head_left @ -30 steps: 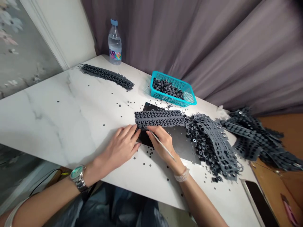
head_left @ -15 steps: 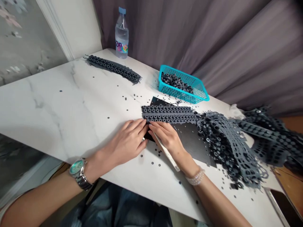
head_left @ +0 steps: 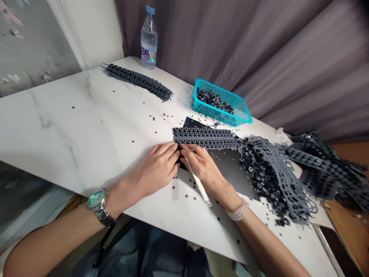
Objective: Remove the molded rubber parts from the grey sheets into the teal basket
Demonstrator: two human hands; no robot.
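Note:
A dark grey rubber strip (head_left: 206, 138) with rows of rings lies over a black sheet (head_left: 230, 169) on the table. At the strip's near left corner, my left hand (head_left: 161, 165) rests with its fingers pressed together at the edge; what its fingertips hold is hidden. Touching the same edge, my right hand (head_left: 203, 163) is closed round a white stick-like tool (head_left: 200, 186), which slants down toward the table's front. The tool's upper end is hidden by the fingers. Small black rings (head_left: 266, 177) lie heaped to the right, beside a perforated grey sheet (head_left: 284, 173).
A turquoise basket (head_left: 223, 118) of black pieces stands behind the strip. Another ringed strip (head_left: 138, 80) and a water bottle (head_left: 149, 42) are at the back left. More dark sheets (head_left: 325, 165) and a phone (head_left: 340, 246) are at the right. Small black discs are scattered about.
The white tool's lower end has swung slightly left, and my right fingers have shifted a little at the strip's edge. The camera view has shifted slightly.

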